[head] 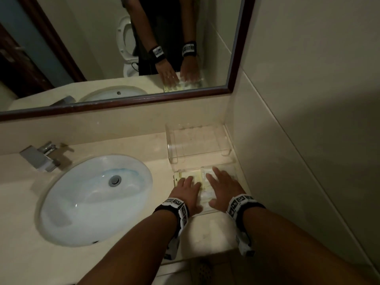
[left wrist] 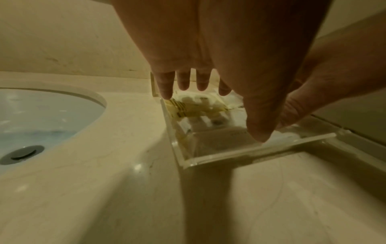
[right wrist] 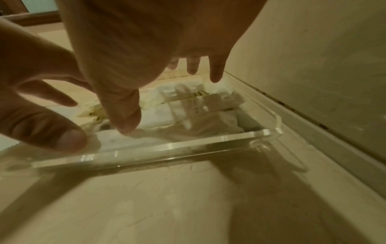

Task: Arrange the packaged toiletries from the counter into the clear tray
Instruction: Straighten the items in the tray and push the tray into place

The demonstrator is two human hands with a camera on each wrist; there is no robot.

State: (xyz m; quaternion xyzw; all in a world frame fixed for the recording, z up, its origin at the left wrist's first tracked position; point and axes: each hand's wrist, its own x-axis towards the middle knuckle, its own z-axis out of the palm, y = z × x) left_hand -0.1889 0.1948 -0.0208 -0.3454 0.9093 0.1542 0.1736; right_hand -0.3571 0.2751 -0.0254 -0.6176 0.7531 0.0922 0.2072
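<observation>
A clear acrylic tray point(head: 213, 211) point(left wrist: 261, 149) point(right wrist: 146, 151) sits on the counter beside the right wall. Inside it lie yellow-and-white packaged toiletries point(head: 197, 175) point(left wrist: 183, 109) on the left and white packets point(head: 207, 195) point(right wrist: 211, 105) on the right. My left hand point(head: 188, 189) point(left wrist: 208, 66) hovers flat over the tray's left half, fingers straight and spread. Over the right half is my right hand point(head: 223, 186) point(right wrist: 146, 57), also flat with spread fingers. Neither hand holds anything. Whether the palms touch the packets is hidden.
A second clear tray point(head: 198, 142), with nothing in it, stands behind the first against the backsplash. The oval sink point(head: 96, 198) and chrome tap point(head: 41, 157) lie to the left. A mirror point(head: 123, 48) hangs above. The tiled wall point(head: 298, 140) closes the right side.
</observation>
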